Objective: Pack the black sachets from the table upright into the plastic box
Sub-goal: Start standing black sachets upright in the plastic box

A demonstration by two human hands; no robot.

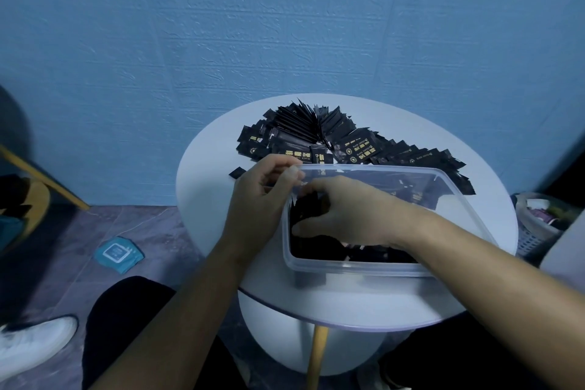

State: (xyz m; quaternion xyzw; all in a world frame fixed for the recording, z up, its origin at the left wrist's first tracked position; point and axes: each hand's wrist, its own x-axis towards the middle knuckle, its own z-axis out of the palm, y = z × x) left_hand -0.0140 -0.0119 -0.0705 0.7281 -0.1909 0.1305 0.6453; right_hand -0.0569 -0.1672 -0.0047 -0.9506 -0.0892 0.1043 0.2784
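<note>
A rough-textured blue wall is seen behind a smooth, round white surface. A clear plastic box with rounded corners is set towards the surface's near right edge. Glossy, flat black sachets with gold print are fanned along the far edge; others lie inside the box. The box's far left corner is held by the left grip; sachets inside are clasped by the curled right grip.

Both bare forearms reach forward and converge. The left hand curls its fingers at the far left corner of the plastic box, thumb on the rim. The right hand dips inside, palm down, fingers and thumb curled round black sachets.
</note>
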